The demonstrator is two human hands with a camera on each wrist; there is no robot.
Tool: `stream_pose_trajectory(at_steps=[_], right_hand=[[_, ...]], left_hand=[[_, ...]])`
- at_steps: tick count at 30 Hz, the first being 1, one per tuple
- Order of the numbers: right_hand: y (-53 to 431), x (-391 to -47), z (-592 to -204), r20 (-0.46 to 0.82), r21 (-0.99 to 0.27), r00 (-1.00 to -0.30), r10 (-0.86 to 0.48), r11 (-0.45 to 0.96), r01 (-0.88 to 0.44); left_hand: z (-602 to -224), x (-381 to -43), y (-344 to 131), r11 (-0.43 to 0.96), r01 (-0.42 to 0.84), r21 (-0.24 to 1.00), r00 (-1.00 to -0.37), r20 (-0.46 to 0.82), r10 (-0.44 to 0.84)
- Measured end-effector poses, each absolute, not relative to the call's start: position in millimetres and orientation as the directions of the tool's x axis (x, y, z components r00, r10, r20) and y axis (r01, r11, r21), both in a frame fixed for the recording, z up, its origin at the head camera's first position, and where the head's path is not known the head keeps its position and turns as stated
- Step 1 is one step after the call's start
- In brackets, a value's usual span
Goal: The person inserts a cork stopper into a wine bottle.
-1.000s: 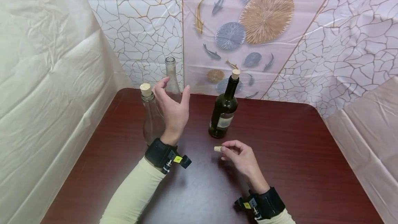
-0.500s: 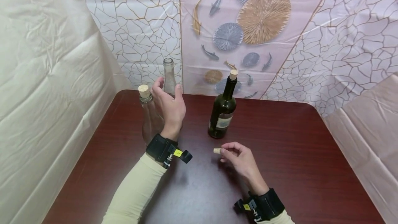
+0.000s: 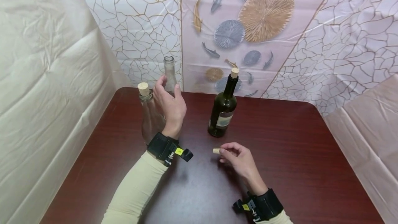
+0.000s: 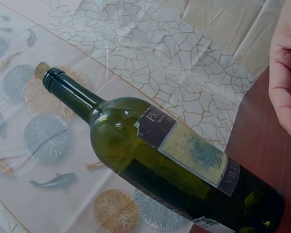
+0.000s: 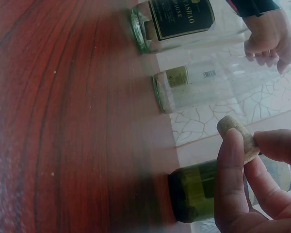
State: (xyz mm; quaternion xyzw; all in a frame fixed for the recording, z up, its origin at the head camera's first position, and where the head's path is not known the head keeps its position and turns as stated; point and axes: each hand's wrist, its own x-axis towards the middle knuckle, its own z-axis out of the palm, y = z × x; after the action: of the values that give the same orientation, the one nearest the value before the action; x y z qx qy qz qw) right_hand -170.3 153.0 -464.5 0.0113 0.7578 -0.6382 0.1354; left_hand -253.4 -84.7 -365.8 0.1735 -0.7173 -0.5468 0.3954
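Observation:
My left hand [image 3: 172, 108] has its fingers and thumb around the neck of an uncorked clear glass bottle [image 3: 169, 70], whose lower part it hides in the head view. In the right wrist view that upright bottle [image 5: 199, 87] shows a small yellowish label. Closer to me, beside the left wrist, stands a second clear bottle [image 3: 150, 120] with a cork [image 3: 143, 89] in its mouth. My right hand [image 3: 240, 160] pinches a loose cork [image 5: 237, 138] between thumb and fingers, above the table. A dark green wine bottle [image 3: 223, 111], corked [image 3: 234, 73], stands between the hands, touched by neither.
The bottles stand on a dark red-brown wooden table [image 3: 280, 141] with rounded far corners. Patterned cloth [image 3: 230, 34] hangs behind it, and cream cloth [image 3: 56, 78] hangs at the left. Black camera straps [image 3: 163, 146] wrap both wrists.
My left thumb has come in toward the fingers, narrowing the hand around the uncorked clear bottle. The right hand keeps its pinch on the cork, nearly still. The bottles stay in place.

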Motion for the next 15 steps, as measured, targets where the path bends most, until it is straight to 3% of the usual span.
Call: stream_pose_trajectory(at_steps=[6, 15], right_hand=[[151.4, -170.5, -465.2, -0.224, -0.964, -0.963, -0.152, 0.181, 0.196], [150.4, -171.1, -466.1, -0.218, -0.967, -0.964, -0.155, 0.167, 0.192]], left_hand=[[-366.2, -251.0, -79.5, 0.378, 0.148, 0.914, -0.623, 0.383, -0.682], [-368.8, -243.7, -75.6, 0.378, 0.205, 0.903, -0.676, 0.41, -0.612]])
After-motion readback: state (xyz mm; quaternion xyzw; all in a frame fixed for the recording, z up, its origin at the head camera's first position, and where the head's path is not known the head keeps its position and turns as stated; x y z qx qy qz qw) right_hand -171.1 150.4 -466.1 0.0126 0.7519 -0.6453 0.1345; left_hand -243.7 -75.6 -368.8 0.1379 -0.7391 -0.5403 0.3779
